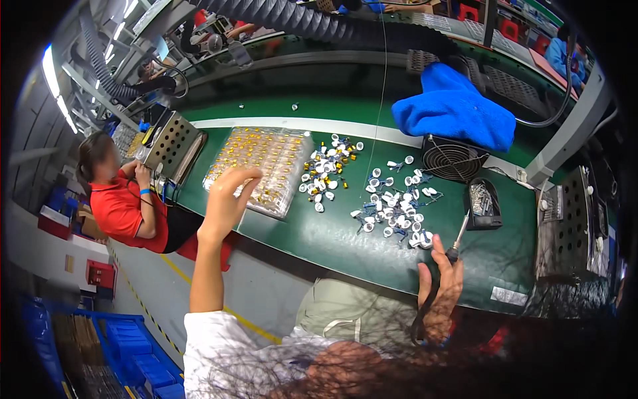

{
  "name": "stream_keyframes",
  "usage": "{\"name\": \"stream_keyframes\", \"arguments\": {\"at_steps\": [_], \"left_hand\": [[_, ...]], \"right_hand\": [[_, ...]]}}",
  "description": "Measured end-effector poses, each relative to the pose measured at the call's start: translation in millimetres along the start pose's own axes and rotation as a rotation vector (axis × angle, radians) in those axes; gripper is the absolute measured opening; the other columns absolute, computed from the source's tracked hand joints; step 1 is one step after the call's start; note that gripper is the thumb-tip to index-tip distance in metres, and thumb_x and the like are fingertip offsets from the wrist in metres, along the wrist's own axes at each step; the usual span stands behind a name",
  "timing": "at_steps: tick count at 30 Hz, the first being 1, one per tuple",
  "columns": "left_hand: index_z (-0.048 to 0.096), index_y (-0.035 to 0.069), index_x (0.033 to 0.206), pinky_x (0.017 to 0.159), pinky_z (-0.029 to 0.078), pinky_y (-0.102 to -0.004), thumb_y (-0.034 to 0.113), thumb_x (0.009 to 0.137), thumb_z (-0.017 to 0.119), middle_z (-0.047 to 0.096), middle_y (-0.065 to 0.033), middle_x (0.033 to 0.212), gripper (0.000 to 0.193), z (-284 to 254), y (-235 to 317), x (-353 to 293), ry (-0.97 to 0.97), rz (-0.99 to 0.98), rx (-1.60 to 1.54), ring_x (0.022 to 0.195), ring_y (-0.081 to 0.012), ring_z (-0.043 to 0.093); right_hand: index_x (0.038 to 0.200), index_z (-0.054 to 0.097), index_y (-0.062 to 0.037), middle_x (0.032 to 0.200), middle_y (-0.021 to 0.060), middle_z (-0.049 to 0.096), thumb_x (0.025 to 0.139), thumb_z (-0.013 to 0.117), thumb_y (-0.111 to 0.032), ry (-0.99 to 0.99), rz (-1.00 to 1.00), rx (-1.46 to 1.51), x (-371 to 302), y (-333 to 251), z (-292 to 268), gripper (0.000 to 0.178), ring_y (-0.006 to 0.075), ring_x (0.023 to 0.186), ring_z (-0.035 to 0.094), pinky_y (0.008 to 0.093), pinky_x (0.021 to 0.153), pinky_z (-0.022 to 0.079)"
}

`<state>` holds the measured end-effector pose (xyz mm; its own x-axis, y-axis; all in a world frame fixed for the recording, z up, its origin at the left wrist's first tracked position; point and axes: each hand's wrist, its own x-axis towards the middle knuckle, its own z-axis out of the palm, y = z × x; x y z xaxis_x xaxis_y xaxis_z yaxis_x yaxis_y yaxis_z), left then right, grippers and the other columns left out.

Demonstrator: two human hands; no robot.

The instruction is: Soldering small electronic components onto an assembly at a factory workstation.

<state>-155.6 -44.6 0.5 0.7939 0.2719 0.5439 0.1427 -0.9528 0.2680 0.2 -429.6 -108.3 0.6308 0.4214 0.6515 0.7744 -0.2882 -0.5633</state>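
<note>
My left hand is raised over the near edge of a clear plastic tray, thumb and forefinger brought together. Whatever might be between those fingertips is too small to make out. Rows of small gold-coloured parts fill much of the tray. At the table's near edge, my right hand holds a slim tool with a dark grip and silver shaft; its fingers partly hide the grip. The shaft points away, beside a black bin of small metal pieces. Left of this hand lie loose white round parts with dark blue leads.
Another pile of white and gold parts lies beside the tray. A blue towel drapes over a round-grilled fan at the back. Perforated metal boxes stand at the right end. A co-worker in a red shirt is at the left.
</note>
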Motion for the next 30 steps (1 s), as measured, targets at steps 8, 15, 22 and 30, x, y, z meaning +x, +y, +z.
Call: {"name": "stream_keyframes", "arguments": {"at_steps": [8, 15, 22, 30], "left_hand": [[0.075, 0.005, 0.105, 0.084, 0.056, -0.0387, -0.002, 0.083, 0.078, 0.073, -0.0121, 0.104, 0.023, 4.4, -5.1, -23.5, -0.099, 0.004, 0.03, 0.096, -0.0294, 0.071], [0.074, 0.0, 0.111, 0.093, 0.055, -0.038, -0.005, 0.083, 0.075, 0.075, -0.0153, 0.112, 0.028, 35.8, -29.2, -25.7, -0.075, -0.137, -0.176, 0.105, -0.0321, 0.072], [0.062, -0.005, 0.126, 0.093, 0.056, -0.0334, -0.005, 0.099, 0.062, 0.069, -0.0187, 0.115, 0.027, 118.2, -22.9, -21.4, -0.088, -0.124, -0.86, 0.106, -0.0249, 0.069], [0.072, -0.005, 0.105, 0.083, 0.055, -0.0278, -0.009, 0.092, 0.068, 0.07, -0.0132, 0.109, 0.014, 142.2, 155.7, 48.3, -0.528, 0.191, -1.107, 0.1, -0.0186, 0.067]], "right_hand": [[0.114, 0.064, 0.0036, 0.127, 0.0218, 0.072, 0.082, 0.083, -0.005, 0.012, -0.02, 0.042, -1.7, 0.1, 2.9, 0.038, 0.033, 0.087, 0.063, 0.0394, 0.079, 0.053], [0.124, 0.061, -0.0039, 0.129, 0.0166, 0.071, 0.077, 0.088, -0.011, 0.036, 0.01, 0.015, -7.9, -0.7, -10.5, 0.054, 0.0365, 0.103, 0.068, 0.0441, 0.086, 0.056], [0.14, 0.062, -0.0056, 0.099, 0.0143, 0.07, 0.086, 0.08, -0.006, 0.099, -0.089, 0.173, -8.7, 3.2, 5.0, 0.056, 0.0258, 0.064, 0.048, 0.0406, 0.059, 0.042], [0.133, 0.061, 0.0095, 0.096, 0.015, 0.076, 0.092, 0.078, -0.023, 0.218, -0.115, 0.128, -16.9, 6.2, -51.6, 0.055, 0.025, 0.065, 0.064, 0.0372, 0.059, 0.051]]}}
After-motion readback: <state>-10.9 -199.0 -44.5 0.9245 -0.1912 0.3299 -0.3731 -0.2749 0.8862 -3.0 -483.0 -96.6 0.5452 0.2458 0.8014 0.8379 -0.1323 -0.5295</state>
